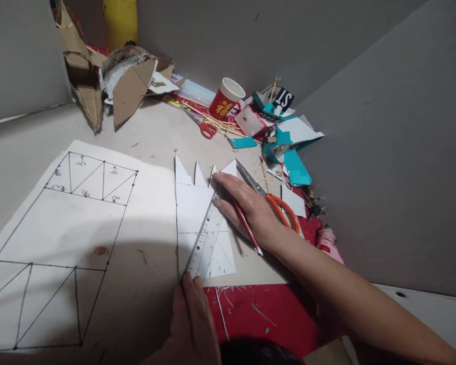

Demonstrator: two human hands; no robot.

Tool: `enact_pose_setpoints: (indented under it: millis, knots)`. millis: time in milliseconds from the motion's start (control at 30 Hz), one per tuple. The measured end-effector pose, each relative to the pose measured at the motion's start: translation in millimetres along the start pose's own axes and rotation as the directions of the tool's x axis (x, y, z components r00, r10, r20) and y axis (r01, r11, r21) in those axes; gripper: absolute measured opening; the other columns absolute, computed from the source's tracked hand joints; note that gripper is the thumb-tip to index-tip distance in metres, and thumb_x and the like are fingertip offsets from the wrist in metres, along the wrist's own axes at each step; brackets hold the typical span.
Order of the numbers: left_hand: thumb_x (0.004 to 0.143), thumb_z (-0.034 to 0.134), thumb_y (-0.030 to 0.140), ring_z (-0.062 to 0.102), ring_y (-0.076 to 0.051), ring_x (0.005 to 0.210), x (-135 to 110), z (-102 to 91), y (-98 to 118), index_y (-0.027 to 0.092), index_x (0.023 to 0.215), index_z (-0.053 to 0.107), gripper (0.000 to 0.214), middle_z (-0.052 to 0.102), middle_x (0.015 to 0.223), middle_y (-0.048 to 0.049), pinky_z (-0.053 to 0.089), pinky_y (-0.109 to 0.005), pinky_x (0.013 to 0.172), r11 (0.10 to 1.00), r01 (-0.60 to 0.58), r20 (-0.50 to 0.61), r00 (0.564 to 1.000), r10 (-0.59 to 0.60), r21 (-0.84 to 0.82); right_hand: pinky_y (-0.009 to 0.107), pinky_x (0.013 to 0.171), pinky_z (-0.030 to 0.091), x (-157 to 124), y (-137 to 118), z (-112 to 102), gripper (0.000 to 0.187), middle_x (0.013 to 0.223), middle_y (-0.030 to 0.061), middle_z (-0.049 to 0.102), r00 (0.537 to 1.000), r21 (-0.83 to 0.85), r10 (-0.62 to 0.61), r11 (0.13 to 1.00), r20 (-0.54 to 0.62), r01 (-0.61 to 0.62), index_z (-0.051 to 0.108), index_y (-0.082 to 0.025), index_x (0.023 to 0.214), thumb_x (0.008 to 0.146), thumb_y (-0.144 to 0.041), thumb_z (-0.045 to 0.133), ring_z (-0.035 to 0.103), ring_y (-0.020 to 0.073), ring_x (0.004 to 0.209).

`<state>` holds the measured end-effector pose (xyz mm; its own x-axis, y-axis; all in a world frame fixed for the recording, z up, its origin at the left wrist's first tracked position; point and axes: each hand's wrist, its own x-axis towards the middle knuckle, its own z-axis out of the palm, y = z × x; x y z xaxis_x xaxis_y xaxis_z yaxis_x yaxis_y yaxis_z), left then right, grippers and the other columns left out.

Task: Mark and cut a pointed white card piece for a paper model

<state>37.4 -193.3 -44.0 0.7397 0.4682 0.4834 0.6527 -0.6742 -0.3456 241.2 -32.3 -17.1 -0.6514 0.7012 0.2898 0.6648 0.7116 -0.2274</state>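
Observation:
A clear ruler (202,242) lies slanted across a white paper piece (190,210) with pointed, cut tabs along its far edge and pencil lines on it. My left hand (193,309) grips the ruler's near end, fingers close together. At the far end, my right hand (251,208) presses on the ruler with its fingers bent. A red pencil (248,228) is tucked in that same hand, eraser end toward me; its tip is hidden. Just beyond the right hand lie orange-handled scissors (283,209), partly covered by the wrist.
Left, a large white sheet (61,228) bears a drawn pattern of triangles. Behind stand a red paper cup (226,99), small red scissors (207,130), cardboard pieces (135,91) and a yellow object (120,23). Teal scraps (297,167) pile at right. Grey panels (395,177) enclose the table.

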Motion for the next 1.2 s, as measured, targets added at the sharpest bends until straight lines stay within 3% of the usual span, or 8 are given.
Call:
enact_pose_setpoints:
  millis: [300,800,967,1100,1200]
  knots:
    - [0.08,0.061,0.046,0.069,-0.028,0.09,-4.0,2.0,2.9,0.006,0.1,0.072,0.046,0.076,0.097,-0.0147,0.048,-0.043,0.082,0.999,-0.028,0.031,0.999,0.026,0.044,0.051,0.105,0.05,5.1,-2.6,0.2,0.05,0.136,0.0213,0.059,1.0,-0.024,0.005,1.0,-0.023,-0.005,0.043,-0.017,0.143,0.096,-0.025,0.057,0.054,0.0293,0.131]
    - [0.083,0.059,0.044,0.068,-0.031,0.091,-3.7,2.1,2.0,0.003,0.1,0.071,0.046,0.073,0.098,-0.0194,0.046,-0.045,0.08,0.999,-0.031,0.019,0.999,0.031,0.023,0.051,0.106,0.049,9.4,3.4,8.2,0.051,0.138,0.0149,0.06,0.999,-0.012,-0.03,0.999,0.028,0.03,0.037,-0.023,0.149,0.099,-0.026,0.049,0.053,0.0278,0.132]
    - [0.08,0.063,0.045,0.068,-0.031,0.089,-1.3,1.4,2.1,0.006,0.096,0.072,0.044,0.075,0.093,-0.0175,0.046,-0.045,0.079,1.0,-0.004,0.007,1.0,0.004,-0.001,0.053,0.107,0.047,8.1,-1.1,-1.7,0.05,0.137,0.0162,0.059,1.0,-0.001,-0.022,1.0,-0.013,0.022,0.041,-0.021,0.147,0.098,-0.025,0.05,0.053,0.0298,0.132]
    - [0.077,0.064,0.053,0.068,-0.031,0.087,-1.8,2.8,4.8,0.007,0.094,0.071,0.049,0.075,0.095,-0.0167,0.046,-0.047,0.081,1.0,-0.006,0.016,1.0,0.005,0.031,0.046,0.098,0.053,5.9,-22.9,-28.0,0.045,0.12,0.0088,0.069,0.999,0.21,-0.002,0.978,-0.054,0.013,0.044,-0.031,0.146,0.102,-0.025,0.043,0.065,0.0239,0.113]
    - [0.079,0.062,0.052,0.067,-0.03,0.09,-4.8,3.6,6.6,0.008,0.096,0.071,0.048,0.074,0.097,-0.0165,0.045,-0.046,0.083,0.999,-0.002,0.032,0.999,0.001,0.04,0.035,0.077,0.059,7.9,-41.3,-44.3,0.036,0.096,0.0061,0.072,0.983,0.52,-0.131,0.853,0.132,0.044,0.06,-0.027,0.133,0.103,-0.037,0.042,0.069,0.0189,0.088]
